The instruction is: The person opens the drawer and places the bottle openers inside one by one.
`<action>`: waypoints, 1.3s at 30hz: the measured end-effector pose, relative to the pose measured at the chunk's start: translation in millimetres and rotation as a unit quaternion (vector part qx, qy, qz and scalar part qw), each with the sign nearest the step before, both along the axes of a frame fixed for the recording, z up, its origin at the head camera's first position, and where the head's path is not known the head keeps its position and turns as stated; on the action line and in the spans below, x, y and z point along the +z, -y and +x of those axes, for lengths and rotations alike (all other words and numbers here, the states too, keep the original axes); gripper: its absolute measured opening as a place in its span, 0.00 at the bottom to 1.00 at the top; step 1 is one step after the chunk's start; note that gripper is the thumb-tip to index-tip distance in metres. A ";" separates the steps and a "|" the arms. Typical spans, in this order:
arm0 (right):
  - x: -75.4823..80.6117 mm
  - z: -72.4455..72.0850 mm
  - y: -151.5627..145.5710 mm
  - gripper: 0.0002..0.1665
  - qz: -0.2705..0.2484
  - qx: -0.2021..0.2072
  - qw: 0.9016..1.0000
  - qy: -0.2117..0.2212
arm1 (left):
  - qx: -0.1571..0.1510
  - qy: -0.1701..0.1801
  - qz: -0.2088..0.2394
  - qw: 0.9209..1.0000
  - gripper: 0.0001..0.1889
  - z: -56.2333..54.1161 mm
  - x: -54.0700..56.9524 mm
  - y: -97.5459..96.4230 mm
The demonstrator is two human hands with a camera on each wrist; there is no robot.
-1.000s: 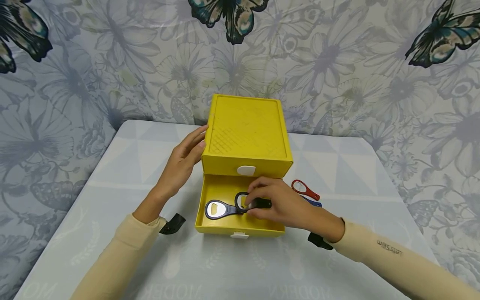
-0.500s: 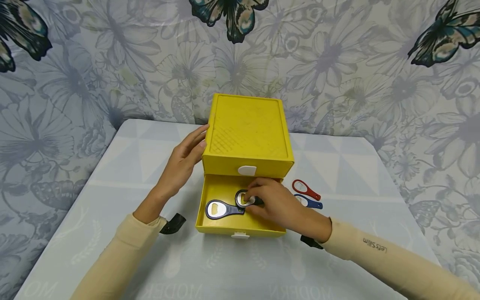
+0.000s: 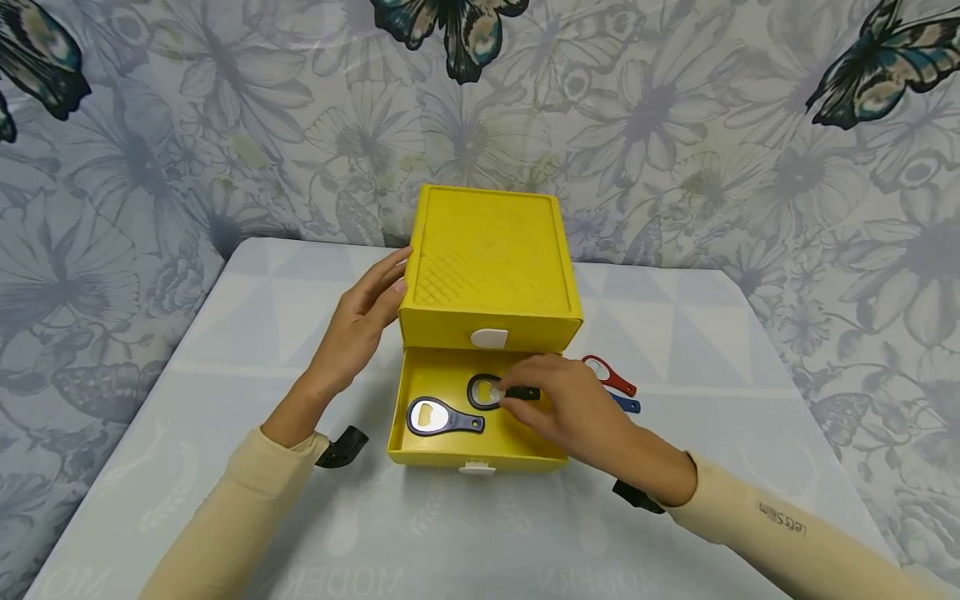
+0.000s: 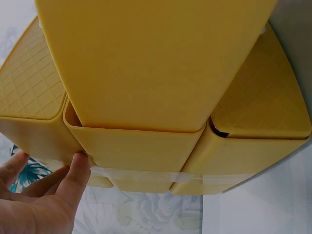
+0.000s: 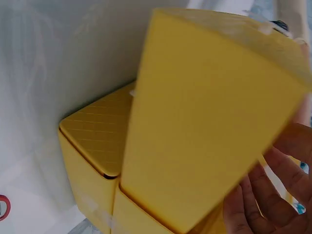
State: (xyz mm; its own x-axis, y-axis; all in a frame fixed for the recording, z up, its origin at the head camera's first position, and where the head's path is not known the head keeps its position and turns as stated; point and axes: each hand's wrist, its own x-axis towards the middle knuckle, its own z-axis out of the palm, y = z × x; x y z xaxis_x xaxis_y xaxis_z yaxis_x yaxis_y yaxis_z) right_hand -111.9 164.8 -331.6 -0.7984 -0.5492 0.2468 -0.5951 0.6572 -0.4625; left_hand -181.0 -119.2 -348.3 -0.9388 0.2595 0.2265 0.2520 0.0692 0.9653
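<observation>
A yellow drawer box [image 3: 491,250] stands mid-table with its lower drawer [image 3: 442,367] pulled out. My left hand [image 3: 348,333] rests against the box's left side with extended fingers; its fingertips touch the yellow wall in the left wrist view. Inside the drawer lies a dark blue bottle opener [image 3: 461,422], ring end to the left. Beside it, my right hand [image 3: 577,408] pinches a black bottle opener [image 3: 528,392] between thumb and fingers, its ring pointing left. In the right wrist view, the box hides what that hand holds.
Right of the box, a red bottle opener [image 3: 618,382] and a blue one [image 3: 627,403], partly hidden by the right hand, lie on the pale patterned table [image 3: 675,333]. A floral curtain [image 3: 300,125] hangs behind the table.
The black bottle opener has shifted off the dark blue opener's handle, and a gap now shows between them. My right hand moved slightly right. The left hand stays against the box.
</observation>
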 end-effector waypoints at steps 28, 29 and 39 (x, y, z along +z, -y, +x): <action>-17.3 81.9 -10.7 0.15 -0.209 0.003 0.978 0.028 | 0.001 0.004 -0.007 1.000 0.26 -1.4 1.2 0.1; -19.9 83.3 -9.7 0.15 -0.215 0.005 0.976 0.032 | 0.001 0.004 -0.006 1.000 0.26 -1.6 1.2 0.1; -49.8 89.0 1.2 0.09 -0.232 -0.045 0.959 0.159 | 0.007 0.006 -0.007 1.000 0.25 -1.3 1.1 -1.4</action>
State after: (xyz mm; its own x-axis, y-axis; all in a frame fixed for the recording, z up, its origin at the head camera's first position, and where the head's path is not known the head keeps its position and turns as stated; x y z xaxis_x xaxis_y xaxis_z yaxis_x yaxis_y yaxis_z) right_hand -22.9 163.6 -381.5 -0.9126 -0.3648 0.1844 -0.3263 0.3784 -0.8662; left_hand -182.3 -117.8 -347.3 -0.9452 0.2491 0.2111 0.2386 0.0856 0.9673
